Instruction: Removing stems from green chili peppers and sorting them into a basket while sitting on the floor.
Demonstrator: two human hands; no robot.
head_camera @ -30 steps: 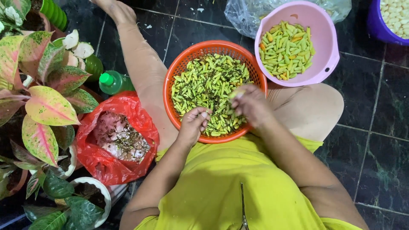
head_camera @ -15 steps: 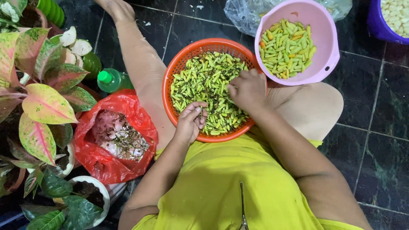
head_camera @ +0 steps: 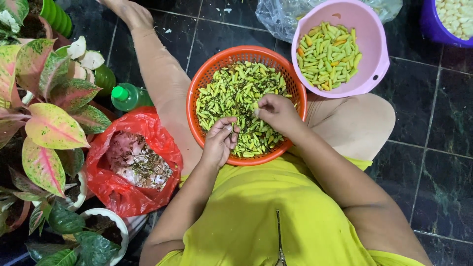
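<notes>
**Small green chillies in the round orange plastic basket, both hands picking**

The small green chillies (head_camera: 236, 98) with their dark stems fill the round orange plastic mesh basket (head_camera: 197, 93), which rests on the lap of a person in a yellow garment, seated on the dark tiled floor (head_camera: 433, 148). To the person's left lies an open red plastic bag (head_camera: 106, 189) holding pale scraps and dark stems, with a potted plant with pink-and-green leaves (head_camera: 47, 128) beyond it. Past the basket's far right rim sits a round pink plastic bowl (head_camera: 374, 44) of stemless green chillies, a few orange among them. A green plastic bottle with a green cap (head_camera: 129, 96) lies between the plant and the outstretched leg.

The right hand (head_camera: 278, 114) is over the middle of the heap, fingers curled and pinching what looks like a single chilli at its tip. The left hand (head_camera: 220, 140) is at the near rim, fingers bent in on something small; what exactly it grips I cannot tell.

To do this step well, I judge: pinch each pod close to the cap, snap cleanly, keep stems apart from cleaned pods, and work from one side of the heap so nothing is handled twice.
</notes>
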